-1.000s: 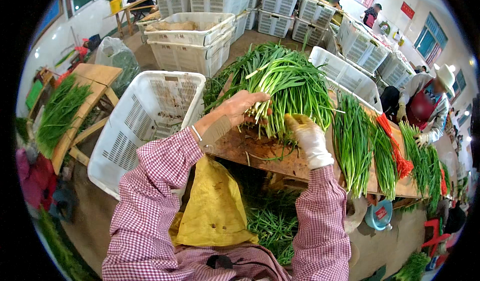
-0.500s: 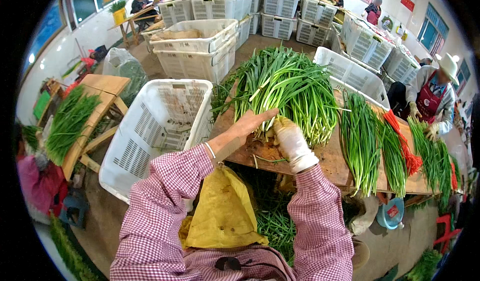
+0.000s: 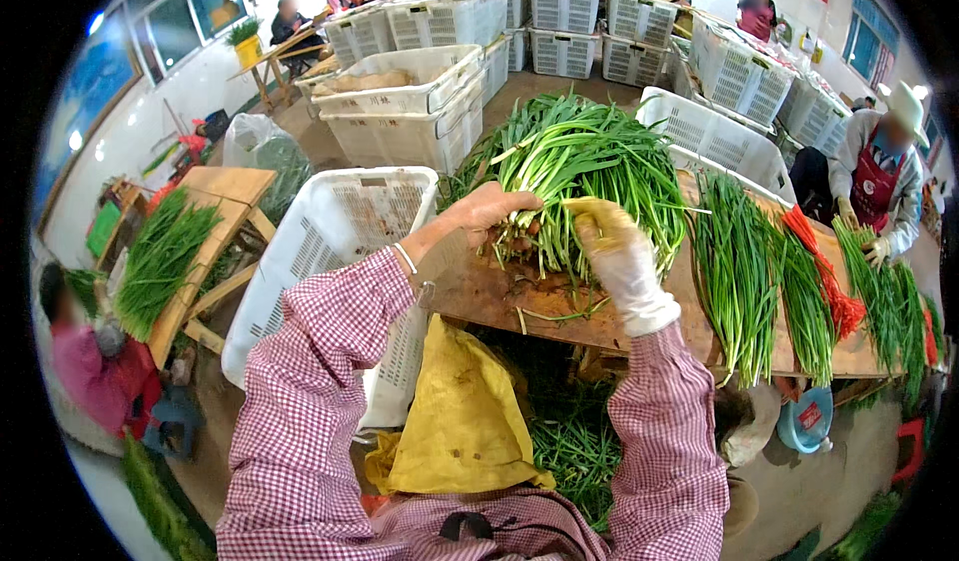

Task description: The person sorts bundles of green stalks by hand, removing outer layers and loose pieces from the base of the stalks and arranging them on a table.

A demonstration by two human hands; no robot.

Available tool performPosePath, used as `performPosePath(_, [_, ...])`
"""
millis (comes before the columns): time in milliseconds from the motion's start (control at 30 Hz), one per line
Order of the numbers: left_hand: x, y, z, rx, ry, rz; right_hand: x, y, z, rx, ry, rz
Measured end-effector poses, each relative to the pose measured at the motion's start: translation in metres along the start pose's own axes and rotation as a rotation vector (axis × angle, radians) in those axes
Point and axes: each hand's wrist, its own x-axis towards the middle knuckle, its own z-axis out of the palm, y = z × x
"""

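A big heap of leafy greens with pale stems (image 3: 589, 166), which look like garlic chives, lies on the wooden table (image 3: 475, 296) before me. My left hand (image 3: 491, 209), bare with a bracelet at the wrist, is closed around stalks at the heap's near left edge. My right hand (image 3: 611, 236), in a yellowed white glove, is just above the pale stem ends at the heap's front. Its fingers are loosely bent and slightly apart, with nothing visible in them. Loose stalk bits (image 3: 559, 311) lie by the table's near edge.
Left of the table stands a white crate (image 3: 250, 306). Bunches of greens (image 3: 737, 276) and red ties (image 3: 824, 276) lie to the right, where a co-worker (image 3: 884, 176) handles more. Yellow cloth (image 3: 460, 416) covers my lap. Stacked crates (image 3: 564, 36) stand behind.
My right hand has risen and moved right, away from the stem ends. My left hand's fingers have closed around stalks. The view has shifted slightly.
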Motion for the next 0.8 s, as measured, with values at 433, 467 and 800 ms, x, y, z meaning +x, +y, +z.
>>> performPosePath(433, [-0.039,0.063,0.014,0.204,-0.016,0.092,-0.026,0.028,-0.015,0.301,-0.234,0.456])
performPosePath(467, [-0.044,0.061,0.020,0.222,-0.018,0.107,-0.023,0.014,-0.019,0.582,-0.106,0.491])
performPosePath(800, [-0.051,-0.048,0.112,1.018,0.249,0.189,-0.036,-0.006,-0.036,0.809,-0.344,1.029])
